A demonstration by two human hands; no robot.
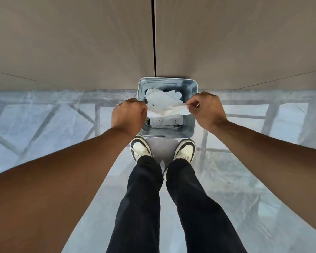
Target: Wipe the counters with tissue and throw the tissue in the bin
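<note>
I hold the used tissue (171, 110) stretched between my left hand (129, 115) and my right hand (207, 108), the fingers of both pinched closed on its ends. It hangs directly over the open metal bin (190, 128), which is below my fingers and already holds crumpled papers. To do this well, I should let go with both together, so it falls inside. The glossy marble floor (53, 125) lies beneath, and a wood-panelled wall (80, 42) stands beyond my fingers.
</note>
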